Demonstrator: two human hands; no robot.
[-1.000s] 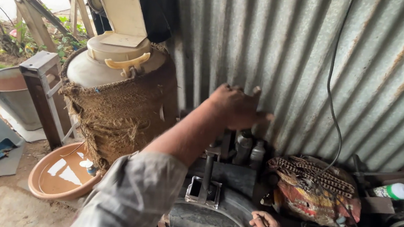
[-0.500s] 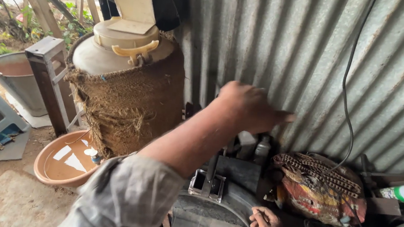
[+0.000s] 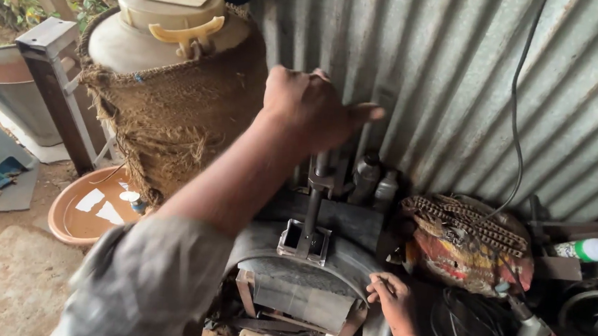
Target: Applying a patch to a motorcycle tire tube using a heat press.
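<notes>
I'm counting two hands in frame: the left hand (image 3: pixel 313 107) up at centre top, the right hand (image 3: pixel 394 299) low at centre right. I'm seeing one upright metal rod (image 3: pixel 315 206) running down the middle into one square bracket (image 3: pixel 303 242). Two small dark bottles (image 3: pixel 376 183) are standing side by side just right of it. One burlap-wrapped drum (image 3: pixel 173 105) is sitting at upper left, one terracotta bowl (image 3: pixel 90 206) at lower left, one metal bucket (image 3: pixel 0 88) at the far left edge. I'm making out one chain (image 3: pixel 466 217) at centre right, and one green-capped white bottle (image 3: pixel 583 249) at the right edge.
</notes>
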